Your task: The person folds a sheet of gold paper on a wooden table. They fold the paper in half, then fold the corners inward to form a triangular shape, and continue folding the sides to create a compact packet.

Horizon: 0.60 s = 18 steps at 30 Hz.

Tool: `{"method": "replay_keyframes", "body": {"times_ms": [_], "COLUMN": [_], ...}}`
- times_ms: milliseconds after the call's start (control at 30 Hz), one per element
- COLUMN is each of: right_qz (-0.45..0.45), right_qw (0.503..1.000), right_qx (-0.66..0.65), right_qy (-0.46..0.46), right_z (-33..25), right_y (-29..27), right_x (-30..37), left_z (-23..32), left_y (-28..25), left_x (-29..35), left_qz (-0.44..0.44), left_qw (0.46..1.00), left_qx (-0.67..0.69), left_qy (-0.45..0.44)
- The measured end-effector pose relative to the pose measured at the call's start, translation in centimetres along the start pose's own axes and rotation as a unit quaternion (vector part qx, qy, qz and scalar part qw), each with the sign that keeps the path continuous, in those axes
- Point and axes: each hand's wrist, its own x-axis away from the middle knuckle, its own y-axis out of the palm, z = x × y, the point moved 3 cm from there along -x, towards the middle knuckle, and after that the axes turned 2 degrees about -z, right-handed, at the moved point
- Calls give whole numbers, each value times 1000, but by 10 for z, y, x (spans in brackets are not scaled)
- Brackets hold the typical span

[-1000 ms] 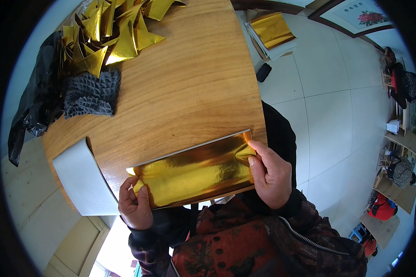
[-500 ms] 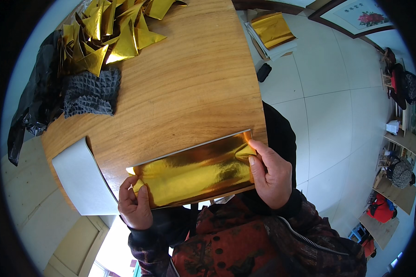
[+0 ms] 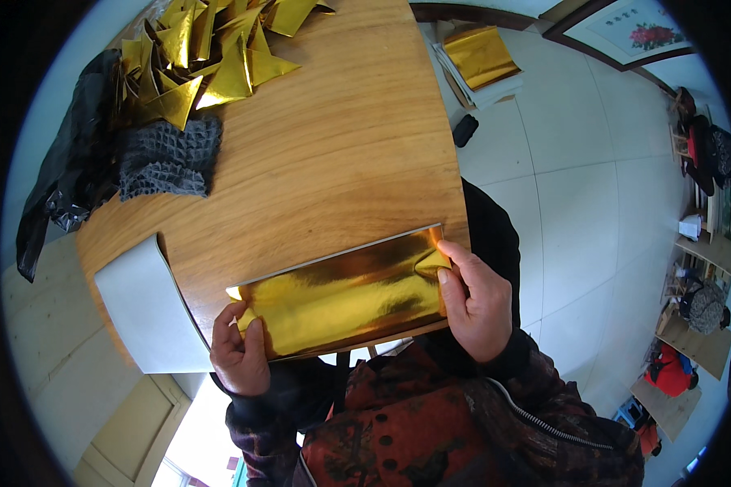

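A long sheet of shiny gold foil paper [image 3: 341, 296] lies at the table's near edge, with a pale strip showing along its far side. My left hand [image 3: 242, 357] pinches its left end, thumb on the gold face and fingers curled around the end. At the other end my right hand [image 3: 481, 304] grips it between thumb and fingers, where a small corner is folded over. The fingertips under the paper are hidden. To the left of my left hand lies a sheet of paper [image 3: 146, 308], pale side up and curved over at one edge.
Folded gold foil pieces [image 3: 235, 73] are heaped at the far left of the wooden table [image 3: 341, 146]. Near them are a dark grey textured cloth [image 3: 170, 158] and a black plastic bag [image 3: 73, 154]. A stack of gold sheets [image 3: 481, 57] rests on the tiled floor.
The view has shifted slightly, so the table things sit a little further right. Both hands keep their hold on the foil paper, with hardly any movement.
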Motion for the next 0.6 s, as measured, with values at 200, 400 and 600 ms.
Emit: {"method": "replay_keyframes", "body": {"times_ms": [200,400,600], "right_qz": [19,27,24], "right_qw": [1000,999,1000], "right_qx": [-2,7,-3], "right_qy": [-12,-22,-7], "right_z": [-4,-3,-3], "right_y": [10,15,15], "right_x": [4,7,8], "left_z": [-3,-9,-7], "left_y": [-7,-10,-9], "left_x": [1,0,2], "left_qz": [-5,-9,-6], "left_qw": [1000,1000,1000], "left_qx": [0,8,-8], "left_qy": [-22,-11,-22]}}
